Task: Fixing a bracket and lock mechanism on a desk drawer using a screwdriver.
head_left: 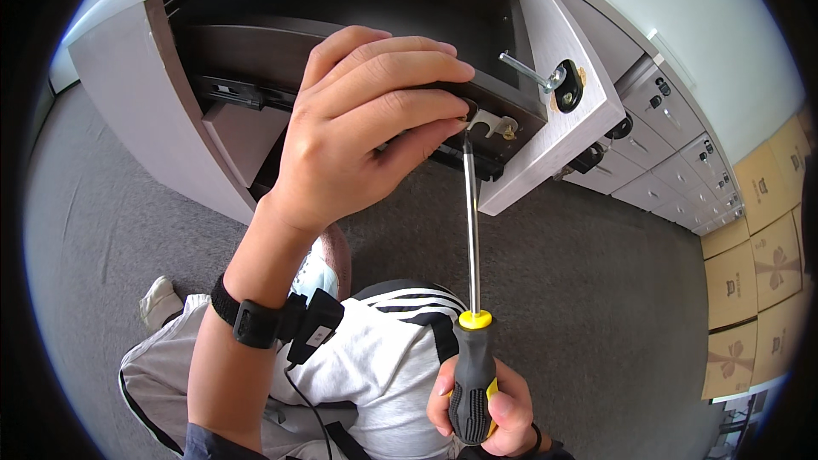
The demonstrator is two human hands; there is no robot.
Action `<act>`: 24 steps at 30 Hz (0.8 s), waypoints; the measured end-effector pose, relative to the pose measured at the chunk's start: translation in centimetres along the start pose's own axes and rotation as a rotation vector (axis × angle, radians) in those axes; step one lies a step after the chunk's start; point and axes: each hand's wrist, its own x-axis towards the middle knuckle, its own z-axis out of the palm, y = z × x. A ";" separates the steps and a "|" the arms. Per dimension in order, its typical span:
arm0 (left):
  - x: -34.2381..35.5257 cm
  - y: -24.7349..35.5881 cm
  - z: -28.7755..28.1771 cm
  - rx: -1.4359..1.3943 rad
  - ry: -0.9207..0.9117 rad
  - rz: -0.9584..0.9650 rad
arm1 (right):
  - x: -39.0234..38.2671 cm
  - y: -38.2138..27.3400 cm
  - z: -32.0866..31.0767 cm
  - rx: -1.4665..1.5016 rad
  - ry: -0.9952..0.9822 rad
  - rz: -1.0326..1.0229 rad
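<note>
My right hand point(504, 409) is wrapped round the grey and yellow handle of a screwdriver point(474, 238). Its long steel shaft points up and away, and the tip meets the outer side of a pulled-out dark drawer point(400, 106). A small silver metal bracket point(490, 123) sits there, a screw at its right end. At the bracket's left end, beside the screwdriver tip, the thumb and index finger of my left hand point(358, 119) are pinched together. What they hold is hidden; the other fingers rest over the drawer's upper edge.
The drawer's pale front panel point(571, 77) carries a lock with a protruding metal rod point(528, 68). A black slide rail point(230, 92) runs below the drawer side. Grey cabinets point(656, 145) with keys in their locks stand behind, with cardboard boxes point(758, 264) at right. My knee is close below.
</note>
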 end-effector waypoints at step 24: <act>-0.3 -0.3 0.3 0.047 0.032 0.014 | 1.1 -1.6 0.8 0.062 -0.004 -0.008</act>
